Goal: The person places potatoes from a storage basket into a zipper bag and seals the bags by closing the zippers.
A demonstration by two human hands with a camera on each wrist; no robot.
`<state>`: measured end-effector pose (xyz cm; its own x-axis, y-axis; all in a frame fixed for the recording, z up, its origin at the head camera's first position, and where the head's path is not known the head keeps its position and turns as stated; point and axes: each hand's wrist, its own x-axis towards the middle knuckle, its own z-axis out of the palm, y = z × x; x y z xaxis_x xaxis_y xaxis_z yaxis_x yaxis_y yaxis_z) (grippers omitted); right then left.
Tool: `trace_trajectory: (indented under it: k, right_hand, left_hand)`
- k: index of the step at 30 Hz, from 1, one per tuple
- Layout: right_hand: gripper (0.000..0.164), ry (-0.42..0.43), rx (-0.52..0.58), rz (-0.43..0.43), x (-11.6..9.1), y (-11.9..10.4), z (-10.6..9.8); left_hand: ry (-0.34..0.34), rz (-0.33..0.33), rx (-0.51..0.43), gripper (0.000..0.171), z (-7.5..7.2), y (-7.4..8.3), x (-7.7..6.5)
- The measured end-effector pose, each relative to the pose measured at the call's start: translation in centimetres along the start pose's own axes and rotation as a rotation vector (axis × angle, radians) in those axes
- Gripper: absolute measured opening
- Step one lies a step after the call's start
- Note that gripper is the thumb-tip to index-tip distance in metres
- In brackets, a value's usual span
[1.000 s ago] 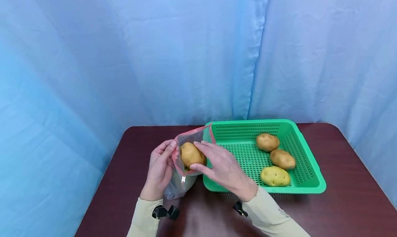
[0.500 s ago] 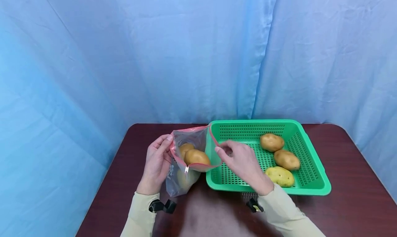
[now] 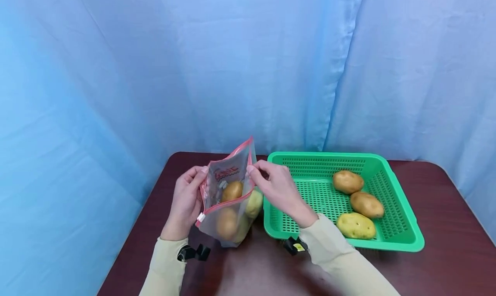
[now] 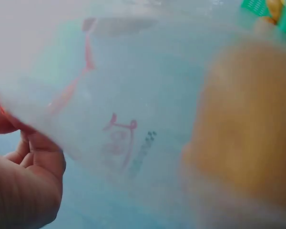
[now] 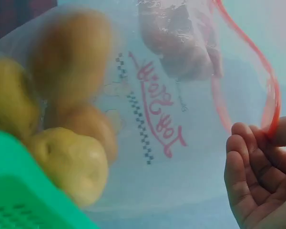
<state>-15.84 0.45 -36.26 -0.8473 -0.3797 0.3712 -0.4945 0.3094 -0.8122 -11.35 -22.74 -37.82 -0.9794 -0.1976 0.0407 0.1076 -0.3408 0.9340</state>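
we watched a person's left hand pinch the rim of a clear zip bag at nine o'clock, thumb to forefinger, while the right hand pinched it at three o'clock, remaining fingers curled together beside the plastic. edged in red, the bag hung between both hands, its mouth gaping, a white slider at seven o'clock; we could not tell whether its base met the dark table. inside, we saw a brown potato through the mouth and a yellowish potato through the three o'clock wall, with others blurred behind the film. just beside the bag, toward three o'clock, sat a green basket, where two more brown potatoes lay at one and three o'clock and a yellow one at five. blue curtains filled our twelve o'clock.
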Motion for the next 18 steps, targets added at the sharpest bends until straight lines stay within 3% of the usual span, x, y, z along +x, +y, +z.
trace_trajectory:
  k: [3,5,11,18]
  right_hand:
    - [0.026,0.028,0.028,0.017,-0.1,0.0,-0.3]
    - [0.029,0.043,0.025,0.050,-0.6,0.6,-1.0]
    - [0.033,0.024,0.024,0.169,-2.3,3.1,-2.4]
    - [0.032,-0.006,0.023,0.183,-3.7,4.7,-3.0]
  left_hand:
    - [0.008,0.032,-0.052,0.019,0.0,0.6,0.3]
    - [-0.021,0.015,-0.064,0.018,0.3,0.4,0.3]
    - [-0.144,-0.084,-0.038,0.016,0.8,-1.3,-0.2]
    - [-0.258,-0.111,-0.027,0.014,1.5,-3.1,-0.6]
